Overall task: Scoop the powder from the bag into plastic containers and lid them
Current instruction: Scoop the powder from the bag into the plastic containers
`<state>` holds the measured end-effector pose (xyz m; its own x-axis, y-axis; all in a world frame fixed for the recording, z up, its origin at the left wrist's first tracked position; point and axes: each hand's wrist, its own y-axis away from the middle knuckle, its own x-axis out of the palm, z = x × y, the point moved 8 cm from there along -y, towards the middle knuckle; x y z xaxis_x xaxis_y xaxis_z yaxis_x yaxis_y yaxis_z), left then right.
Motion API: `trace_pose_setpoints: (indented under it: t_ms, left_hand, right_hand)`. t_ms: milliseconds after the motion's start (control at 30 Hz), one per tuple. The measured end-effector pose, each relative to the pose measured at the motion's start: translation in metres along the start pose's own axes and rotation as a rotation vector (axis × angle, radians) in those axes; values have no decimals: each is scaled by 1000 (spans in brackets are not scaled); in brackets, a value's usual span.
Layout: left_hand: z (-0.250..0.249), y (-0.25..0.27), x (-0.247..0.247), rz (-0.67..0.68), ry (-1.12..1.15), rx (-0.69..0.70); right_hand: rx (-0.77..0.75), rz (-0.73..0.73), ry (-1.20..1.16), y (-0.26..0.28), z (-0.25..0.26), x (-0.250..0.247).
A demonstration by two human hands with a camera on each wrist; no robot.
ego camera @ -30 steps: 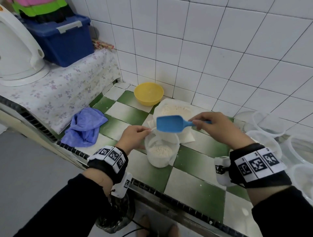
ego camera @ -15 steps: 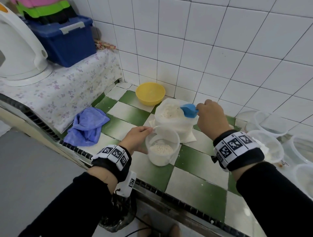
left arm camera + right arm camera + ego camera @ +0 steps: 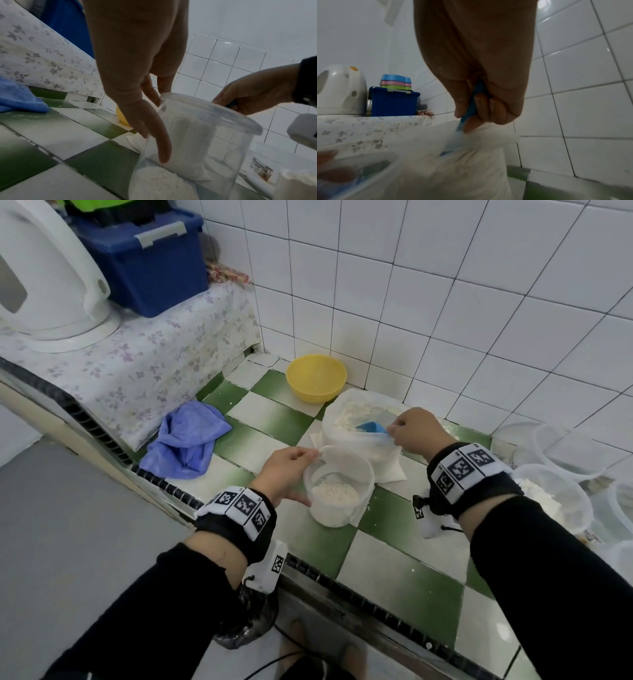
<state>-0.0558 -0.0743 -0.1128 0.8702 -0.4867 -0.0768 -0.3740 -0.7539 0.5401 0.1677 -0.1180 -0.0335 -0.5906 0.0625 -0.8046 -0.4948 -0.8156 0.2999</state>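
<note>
A clear plastic container [image 3: 337,491] with some white powder at its bottom stands on the green-and-white tiled counter. My left hand [image 3: 286,474] holds it from the left, thumb at the rim and fingers [image 3: 161,148] down its side. Just behind it sits the open bag of powder [image 3: 356,419]. My right hand [image 3: 418,429] grips the handle of the blue scoop [image 3: 371,428], whose bowl is down inside the bag's mouth. In the right wrist view the fingers curl round the scoop handle [image 3: 471,108] above the bag [image 3: 453,162].
A yellow bowl [image 3: 315,378] sits by the wall behind the bag. A blue cloth [image 3: 186,440] lies to the left. Several clear containers [image 3: 565,453] crowd the right side, one with powder [image 3: 551,501]. A white kettle [image 3: 44,278] and a blue box [image 3: 147,261] stand on the raised shelf.
My right hand carried the blue scoop from above the container back to the bag and dipped it in. My left hand stayed on the container.
</note>
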Motion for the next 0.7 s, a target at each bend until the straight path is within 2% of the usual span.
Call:
trace_pose_setpoints:
  t_ms: [333,500,700]
  left_hand:
    - [9,14,4,-88,113,30]
    - [11,18,7,-137,125,29]
    - [13,20,7,-177,126,30]
  right_hand:
    - [209,25,-528,4,-40,10]
    - [193,46,-648,11,-44,3]
    - [101,51,-783,21,-46,-18]
